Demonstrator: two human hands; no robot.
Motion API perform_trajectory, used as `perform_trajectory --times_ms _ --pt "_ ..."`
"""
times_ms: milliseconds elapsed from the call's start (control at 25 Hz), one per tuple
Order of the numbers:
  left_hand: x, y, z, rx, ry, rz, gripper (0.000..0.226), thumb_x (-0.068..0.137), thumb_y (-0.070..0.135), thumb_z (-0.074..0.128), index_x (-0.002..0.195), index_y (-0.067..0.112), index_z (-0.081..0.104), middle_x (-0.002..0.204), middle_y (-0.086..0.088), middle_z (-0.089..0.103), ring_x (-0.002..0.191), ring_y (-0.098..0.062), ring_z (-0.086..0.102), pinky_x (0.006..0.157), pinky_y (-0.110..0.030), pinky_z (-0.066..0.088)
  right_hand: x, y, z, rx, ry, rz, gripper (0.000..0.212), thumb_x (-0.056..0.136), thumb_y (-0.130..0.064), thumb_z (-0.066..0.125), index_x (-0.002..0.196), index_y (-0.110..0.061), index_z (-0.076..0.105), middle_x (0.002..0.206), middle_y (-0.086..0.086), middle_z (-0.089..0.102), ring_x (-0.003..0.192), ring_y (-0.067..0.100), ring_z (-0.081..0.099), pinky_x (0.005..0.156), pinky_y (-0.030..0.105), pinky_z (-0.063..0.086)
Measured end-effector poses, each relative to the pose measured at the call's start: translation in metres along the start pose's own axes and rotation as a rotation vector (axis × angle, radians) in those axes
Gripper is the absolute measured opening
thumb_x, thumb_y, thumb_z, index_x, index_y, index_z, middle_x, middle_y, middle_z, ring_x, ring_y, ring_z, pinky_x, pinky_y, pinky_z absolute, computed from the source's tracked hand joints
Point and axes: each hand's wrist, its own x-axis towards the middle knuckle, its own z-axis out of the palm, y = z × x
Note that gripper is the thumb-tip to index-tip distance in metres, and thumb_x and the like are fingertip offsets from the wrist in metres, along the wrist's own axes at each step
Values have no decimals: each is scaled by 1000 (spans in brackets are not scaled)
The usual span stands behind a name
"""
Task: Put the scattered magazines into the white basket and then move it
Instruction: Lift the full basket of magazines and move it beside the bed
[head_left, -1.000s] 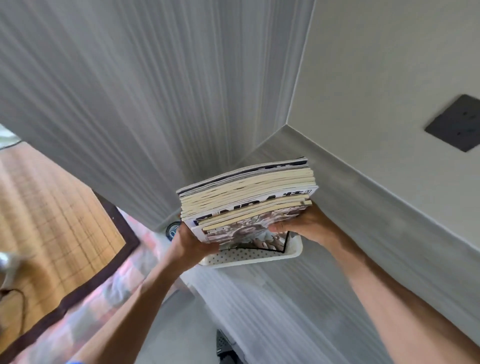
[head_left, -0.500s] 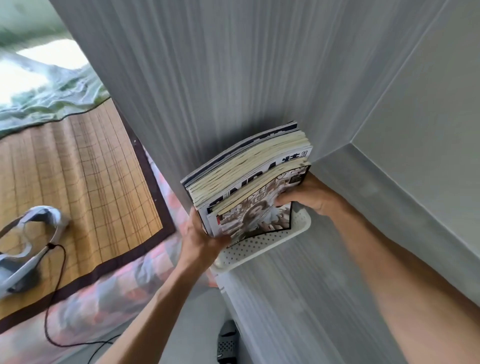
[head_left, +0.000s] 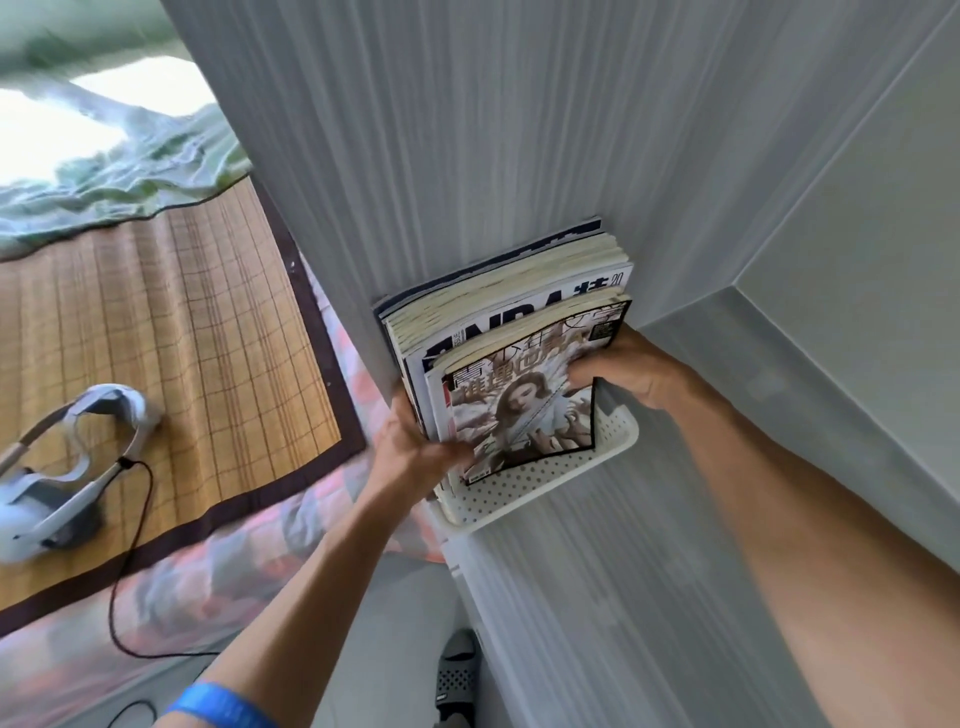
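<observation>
White perforated plastic forms the basket (head_left: 545, 491), which I see held up against a grey striped wall panel (head_left: 467, 130), well above the floor, with a stack of magazines (head_left: 514, 358) standing on edge inside it and rising far past its rim. My left hand (head_left: 415, 447) grips the stack's left edge at the basket's near-left corner, thumb curled over the front cover. My right hand (head_left: 631, 376) holds the right side, fingers wrapped round the edge of the front magazine; whether they also catch the basket rim I cannot tell. The load thus lies between the two hands, basket low and toward me, magazines leaning away toward the panel.

I judge the stack heavy for its size and the glossy covers slippery, so single issues could slide out sideways. The thin plastic wall will likely flex under that weight. The safer hold is on the two short ends of the basket, low, palms pressing inward so the magazines are pinched as one block, not by the front cover alone, which has already curled loose at its lower corner. At left, a headset (head_left: 57, 467) and cable lie on a woven mat (head_left: 171, 332).
</observation>
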Motion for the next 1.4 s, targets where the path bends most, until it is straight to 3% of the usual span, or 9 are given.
perform_trajectory --times_ms 120,280,480,600,680,800,960,1120,1400 --pt "-4 2 0 23 -2 -3 104 54 13 91 138 18 31 122 -7 61 107 -28 62 92 -42 55 -2 4 2 37 44 -20 42 67 14 69 95 -18 65 77 -8 75 78 6 71 58 11 52" --pt "-11 -2 4 308 140 53 77 50 34 85 98 36 25 100 2 44 101 -24 44 85 -40 42 -4 -1 13 77 140 -31 68 68 5 69 123 -22 40 103 1 64 95 9 62 68 20 51" --pt "-7 4 7 485 183 58 93 49 42 87 117 26 26 102 5 30 101 -15 28 89 -32 31 -1 -8 17 41 195 -2 71 66 -1 63 120 -34 31 100 2 58 91 11 58 72 29 53" --pt "-12 8 8 534 199 69 108 53 45 87 135 20 21 116 -2 34 102 -14 25 92 -28 24 -7 2 14 70 155 -8 70 71 -4 68 122 -37 34 106 -10 59 95 0 55 68 17 44" --pt "-24 1 4 477 189 73 112 58 46 87 144 18 21 131 -6 37 113 -19 33 102 -34 29 -19 16 18 124 209 24 71 73 -14 74 130 -33 37 112 -17 56 95 -6 52 71 13 39" --pt "-59 -25 4 209 136 -19 85 82 40 73 150 20 26 150 -8 40 133 -25 42 112 -50 35 -44 53 34 61 445 233 65 78 -31 74 134 -25 41 118 -7 51 101 14 55 82 28 42" --pt "-78 -40 16 -29 48 -56 29 101 22 48 129 12 52 125 -15 64 114 -31 60 101 -50 48 -62 82 61 345 527 393 25 96 -22 53 119 -13 56 101 13 67 78 26 69 64 39 63" --pt "-69 -40 14 -54 22 -33 33 103 22 44 133 10 50 129 -13 62 119 -29 58 106 -50 44 -56 83 56 500 468 405 28 102 -29 43 125 -15 52 119 18 60 99 34 67 69 36 61" --pt "-67 -42 14 -103 -14 -50 47 103 25 44 148 16 36 146 -12 50 124 -29 55 106 -52 44 -62 77 56 449 422 425 31 102 -39 40 126 -21 47 118 14 61 97 30 67 71 37 60"
